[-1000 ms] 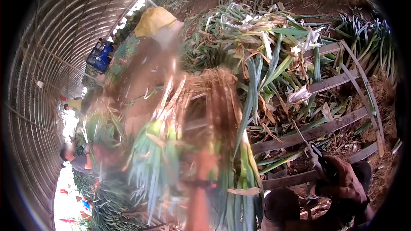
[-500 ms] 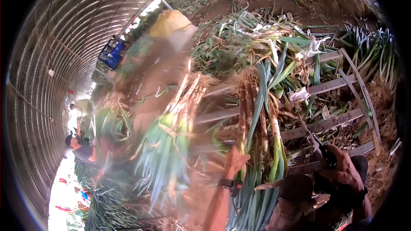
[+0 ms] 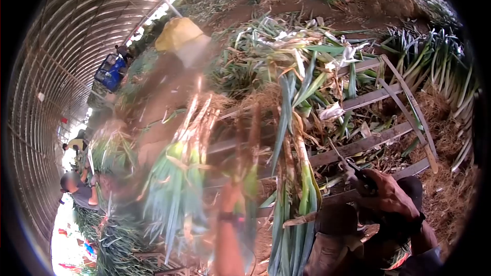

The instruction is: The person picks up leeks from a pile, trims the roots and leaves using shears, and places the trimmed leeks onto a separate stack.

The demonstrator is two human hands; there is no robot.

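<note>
My left hand (image 3: 231,197) is smeared by motion. Long green onions (image 3: 254,135) with brown-skinned stalks rise from it and are blurred along with it. To its right, more green onions (image 3: 307,184) lie across a slatted wooden frame, leaves toward me. On the left is a bundle of green onions (image 3: 179,161), roots away from me. My right hand (image 3: 393,191) is closed around the dark handles of a pair of shears (image 3: 353,169), whose metal end points away from me over the frame. Its fingers partly hide the handles.
Wooden slats (image 3: 371,144) run beneath the onions. A heap of leaves and peelings (image 3: 286,46) lies beyond. Trimmed onions (image 3: 440,61) and cut roots (image 3: 445,133) are at right. Another person (image 3: 82,191) works at left, near a blue vehicle (image 3: 109,71) inside the arched tunnel.
My left hand has moved left, carrying a few green onions away from those on the frame. My right hand keeps the shears in about the same place. The whole view has shifted slightly.
</note>
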